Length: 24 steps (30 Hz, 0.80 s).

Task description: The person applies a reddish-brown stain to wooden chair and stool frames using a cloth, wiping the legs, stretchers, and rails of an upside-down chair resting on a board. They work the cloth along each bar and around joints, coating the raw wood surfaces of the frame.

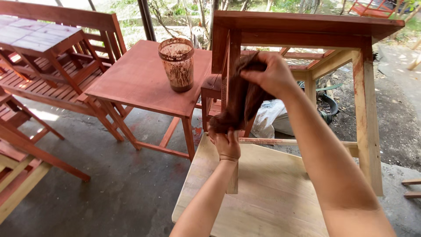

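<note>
Two hands on one dark brown rag (240, 94), at the centre of the view. Right hand (269, 75): closed around the rag's upper end, fingers pinching it against the table leg (232, 79). Left hand (226, 142): at 6 o'clock from the right hand, closed around the rag's lower end. Rag: stretched between the two hands, hanging in twisted folds, wrapped against the leg.

Stained table (302, 26): reddish top, leg under the rag partly red, far leg at 3 o'clock pale wood with red edges. It stands on a bare wooden board (272, 193), unstained, at 6 o'clock from the hands.

Jar (176, 63): at 9 o'clock from the right hand, clear, smeared inside with brown stain, upright on a low red table (140, 81).

Red bench (66, 52): at 10 o'clock, slatted, with a small red table (37, 37) resting on its seat.

More red-stained frames (17, 131): at 8 o'clock, at the left edge of view.

White sack (272, 118): just behind the rag-covered leg, on the ground at 3 o'clock from the left hand.

Concrete floor (114, 184): grey, under all items.
</note>
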Available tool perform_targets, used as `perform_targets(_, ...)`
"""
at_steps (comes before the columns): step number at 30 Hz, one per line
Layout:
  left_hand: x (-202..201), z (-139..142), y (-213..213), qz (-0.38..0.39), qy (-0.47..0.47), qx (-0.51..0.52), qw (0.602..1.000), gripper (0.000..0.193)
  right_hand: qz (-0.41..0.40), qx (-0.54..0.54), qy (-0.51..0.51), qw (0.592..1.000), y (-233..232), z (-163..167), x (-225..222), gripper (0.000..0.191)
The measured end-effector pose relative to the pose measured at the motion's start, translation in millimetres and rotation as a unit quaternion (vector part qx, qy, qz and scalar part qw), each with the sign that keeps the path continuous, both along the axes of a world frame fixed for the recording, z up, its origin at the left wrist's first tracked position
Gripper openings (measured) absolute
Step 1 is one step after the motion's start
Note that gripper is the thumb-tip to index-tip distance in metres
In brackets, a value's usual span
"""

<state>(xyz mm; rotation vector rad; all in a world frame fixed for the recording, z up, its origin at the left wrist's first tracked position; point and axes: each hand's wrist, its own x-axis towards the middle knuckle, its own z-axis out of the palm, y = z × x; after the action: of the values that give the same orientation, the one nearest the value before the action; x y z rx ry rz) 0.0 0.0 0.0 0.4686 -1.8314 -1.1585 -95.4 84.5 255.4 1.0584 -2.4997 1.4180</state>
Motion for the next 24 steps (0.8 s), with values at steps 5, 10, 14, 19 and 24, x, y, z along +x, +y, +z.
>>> perform_targets(5, 4, 11, 0, -0.039, -0.107, -0.153, 0.982, 0.065, -0.019, 0.069, -0.014, 0.997, -14, -70, 14, 0.063)
perform_targets(10, -8, 8, 0, -0.074, -0.145, -0.128, 0.978, 0.056, 0.011, 0.029, 0.189, 0.982, -19, -139, 45, 0.089)
perform_targets(14, -8, 3, 1, -0.064, -0.066, -0.106, 0.99, 0.05, 0.004, -0.068, 0.045, 0.997, -15, -167, 40, 0.077)
perform_targets(19, -6, 14, -4, -0.058, 0.042, -0.011, 0.997, 0.061, -0.09, -0.19, 0.115, 0.971, -22, -178, 15, 0.065)
perform_targets(24, 4, 19, -7, -0.06, 0.077, -0.005, 0.995, 0.065, -0.132, -0.025, 0.243, 0.961, -52, -170, -46, 0.074)
